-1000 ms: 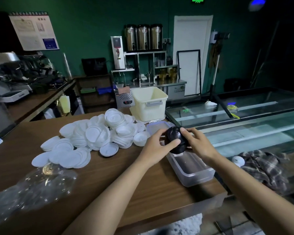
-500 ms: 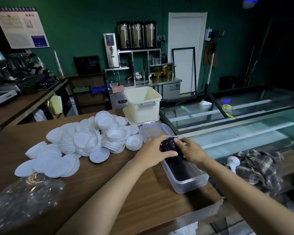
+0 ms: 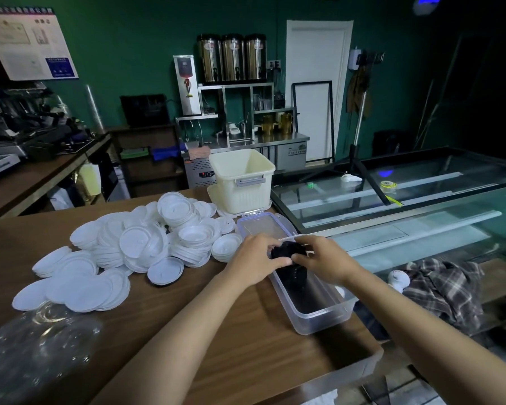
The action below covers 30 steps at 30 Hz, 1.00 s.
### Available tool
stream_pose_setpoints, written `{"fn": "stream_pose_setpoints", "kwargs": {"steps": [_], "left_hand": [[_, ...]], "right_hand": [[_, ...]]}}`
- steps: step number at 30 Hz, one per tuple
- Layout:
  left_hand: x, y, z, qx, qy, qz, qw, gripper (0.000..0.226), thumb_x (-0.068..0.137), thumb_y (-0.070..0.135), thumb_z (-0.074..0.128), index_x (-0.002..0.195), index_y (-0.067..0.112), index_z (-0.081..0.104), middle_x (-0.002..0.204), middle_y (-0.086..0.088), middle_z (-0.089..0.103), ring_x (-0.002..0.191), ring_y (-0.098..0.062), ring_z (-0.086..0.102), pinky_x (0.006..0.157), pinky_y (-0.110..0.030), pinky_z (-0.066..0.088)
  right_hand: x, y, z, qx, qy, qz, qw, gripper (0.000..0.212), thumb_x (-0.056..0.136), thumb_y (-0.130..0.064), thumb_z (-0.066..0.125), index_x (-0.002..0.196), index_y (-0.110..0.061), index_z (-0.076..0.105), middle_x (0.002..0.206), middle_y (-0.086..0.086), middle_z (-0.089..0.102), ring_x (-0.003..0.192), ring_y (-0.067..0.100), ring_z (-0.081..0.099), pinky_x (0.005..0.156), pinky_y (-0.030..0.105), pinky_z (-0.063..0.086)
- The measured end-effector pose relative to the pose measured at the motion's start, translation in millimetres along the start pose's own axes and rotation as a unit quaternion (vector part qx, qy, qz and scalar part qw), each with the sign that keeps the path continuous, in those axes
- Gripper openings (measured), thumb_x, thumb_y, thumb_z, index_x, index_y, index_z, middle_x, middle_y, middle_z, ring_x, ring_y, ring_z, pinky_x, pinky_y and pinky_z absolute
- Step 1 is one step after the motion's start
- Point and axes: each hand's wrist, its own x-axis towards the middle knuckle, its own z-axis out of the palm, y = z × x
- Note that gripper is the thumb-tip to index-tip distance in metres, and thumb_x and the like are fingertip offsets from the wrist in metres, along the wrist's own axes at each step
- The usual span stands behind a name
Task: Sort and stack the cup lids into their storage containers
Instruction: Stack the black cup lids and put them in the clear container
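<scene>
The left hand point(image 3: 254, 258) and right hand point(image 3: 324, 258) are gripping the black lids point(image 3: 285, 249) and bringing them lower into the mid-frame clear box point(image 3: 319, 314), almost stored.

White lids point(image 3: 135, 244), black lids point(image 3: 287, 249), cream bin point(image 3: 243, 182), plaid cloth point(image 3: 441, 290).

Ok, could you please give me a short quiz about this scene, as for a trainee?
1. True or false: the left hand and the right hand both grip the stack of black lids.
2. The clear container stands: A) at the right edge of the table; B) on a shelf; C) on the floor.
3. Fill in: the loose lids piled left of the container are ___ in colour.
Key: 1 true; 2 A; 3 white.
</scene>
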Motion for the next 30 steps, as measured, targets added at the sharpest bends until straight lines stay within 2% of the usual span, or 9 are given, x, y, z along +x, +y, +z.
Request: {"fn": "stream_pose_setpoints", "kwargs": {"steps": [5,8,10,14,17,20,22,27,30], "left_hand": [[9.6,-1.2,2.4,0.005,-0.001,-0.023,1.000,0.060,0.075,0.046,0.091,0.126,0.019,0.075,0.114,0.000,0.075,0.103,-0.015,0.066,0.092,-0.034,0.055],[14.3,-1.8,9.5,0.048,0.005,-0.021,0.999,0.061,0.071,0.051,0.092,0.123,0.022,0.076,0.110,0.000,0.073,0.105,-0.019,0.063,0.089,-0.035,0.053],[16.1,-3.1,12.0,0.053,0.003,-0.024,0.998,0.064,0.070,0.051,0.092,0.124,0.021,0.076,0.114,-0.001,0.073,0.109,-0.020,0.063,0.093,-0.037,0.053],[10.7,2.4,8.9,0.070,0.001,-0.013,0.997,0.061,0.078,0.048,0.088,0.130,0.019,0.072,0.121,-0.004,0.070,0.116,-0.023,0.060,0.098,-0.038,0.051],[-7.6,1.6,-3.7,0.024,-0.012,0.012,1.000,0.053,0.090,0.047,0.078,0.136,0.022,0.069,0.130,0.000,0.069,0.118,-0.020,0.062,0.096,-0.032,0.049],[-35.0,-13.6,-27.1,-0.045,0.051,0.029,0.997,0.038,0.096,0.044,0.071,0.130,0.026,0.072,0.134,0.011,0.068,0.118,-0.008,0.061,0.102,-0.028,0.048],[-55.1,-34.2,-42.5,-0.049,0.116,0.014,0.992,0.025,0.097,0.036,0.071,0.119,0.025,0.076,0.122,0.012,0.072,0.112,-0.005,0.062,0.097,-0.023,0.048],[-109.8,-106.2,-70.9,0.061,0.152,-0.054,0.985,0.018,0.096,0.022,0.071,0.113,0.019,0.076,0.111,0.008,0.071,0.104,-0.011,0.065,0.094,-0.032,0.053],[-129.2,-136.2,-77.7,0.132,0.168,-0.074,0.974,0.025,0.094,0.015,0.074,0.119,0.013,0.074,0.119,0.000,0.070,0.112,-0.020,0.064,0.095,-0.025,0.045]], "right_hand": [[7.7,8.2,-5.3,-0.075,-0.022,-0.012,0.997,0.025,0.098,-0.024,0.074,0.122,-0.020,0.078,0.109,0.003,0.078,0.102,0.024,0.069,0.092,0.038,0.054],[6.6,14.3,-2.7,-0.091,-0.021,-0.027,0.995,0.025,0.099,-0.024,0.074,0.124,-0.023,0.077,0.101,-0.003,0.072,0.093,0.020,0.063,0.080,0.031,0.046],[5.8,15.4,0.3,-0.094,-0.015,-0.032,0.995,0.027,0.100,-0.022,0.073,0.126,-0.022,0.076,0.100,-0.002,0.068,0.091,0.019,0.059,0.078,0.026,0.041],[4.7,12.3,-0.9,-0.099,-0.023,-0.028,0.994,0.028,0.101,-0.023,0.071,0.128,-0.022,0.076,0.106,0.004,0.073,0.095,0.022,0.063,0.081,0.032,0.046],[-1.6,1.9,-1.5,-0.116,-0.020,-0.038,0.992,0.032,0.104,-0.019,0.066,0.135,-0.021,0.070,0.108,0.003,0.072,0.094,0.021,0.058,0.075,0.026,0.035],[-10.1,-15.6,0.3,-0.126,0.016,-0.066,0.990,0.037,0.104,-0.015,0.064,0.141,-0.014,0.065,0.135,0.008,0.070,0.120,0.030,0.063,0.090,0.029,0.041],[-11.8,-30.1,7.8,-0.126,0.035,-0.098,0.987,0.036,0.103,-0.012,0.065,0.139,-0.010,0.066,0.140,0.008,0.067,0.126,0.031,0.062,0.101,0.030,0.042],[-15.1,-84.2,49.1,-0.102,0.016,-0.185,0.977,0.037,0.100,-0.021,0.070,0.136,-0.015,0.069,0.139,0.003,0.067,0.122,0.023,0.065,0.090,0.020,0.040],[-15.5,-106.3,83.4,-0.086,-0.020,-0.206,0.975,0.032,0.100,-0.014,0.068,0.131,-0.011,0.071,0.130,0.011,0.068,0.121,0.029,0.064,0.095,0.025,0.043]]}}
